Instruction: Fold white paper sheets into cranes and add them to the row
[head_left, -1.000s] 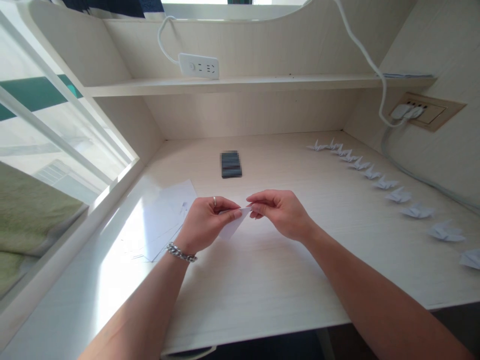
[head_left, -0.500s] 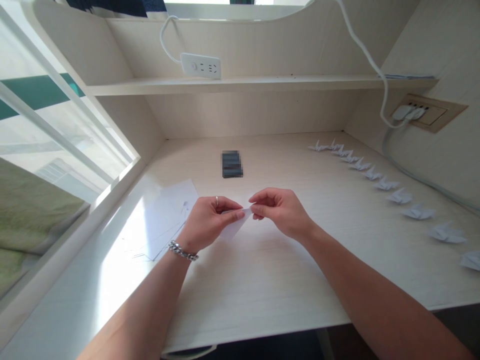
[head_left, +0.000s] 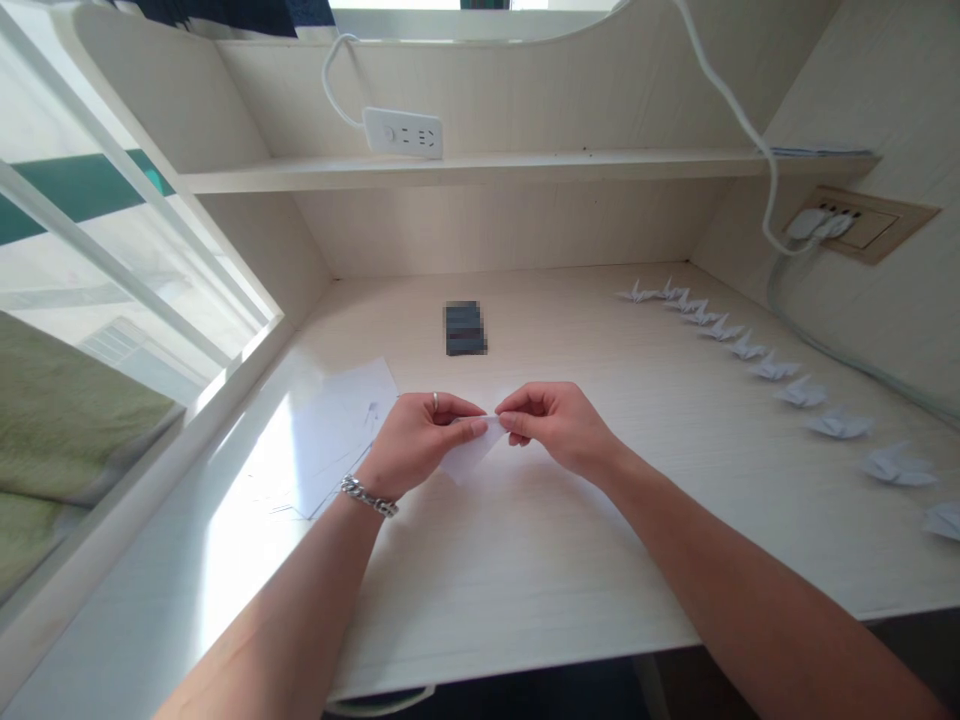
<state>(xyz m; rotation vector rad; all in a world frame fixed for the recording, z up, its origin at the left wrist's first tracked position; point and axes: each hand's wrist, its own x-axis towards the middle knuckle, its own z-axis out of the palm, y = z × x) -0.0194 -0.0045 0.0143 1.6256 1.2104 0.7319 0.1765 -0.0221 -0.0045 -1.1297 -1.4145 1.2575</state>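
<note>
The hands have barely shifted: left hand point(head_left: 420, 440) and right hand point(head_left: 562, 425) both pinch the top edge of the paper point(head_left: 466, 458), probably light and easily creased.

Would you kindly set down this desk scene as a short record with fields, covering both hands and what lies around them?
left hand: pinches the folded paper at its top edge; bracelet on the wrist
right hand: pinches the same top edge from the other side
desk: pale wood, under the hands
sheets: loose, white, left of the hands
paper figures: small, folded, in a row along the right side
dark object: blurred, behind the hands
power strip: on the shelf
</note>
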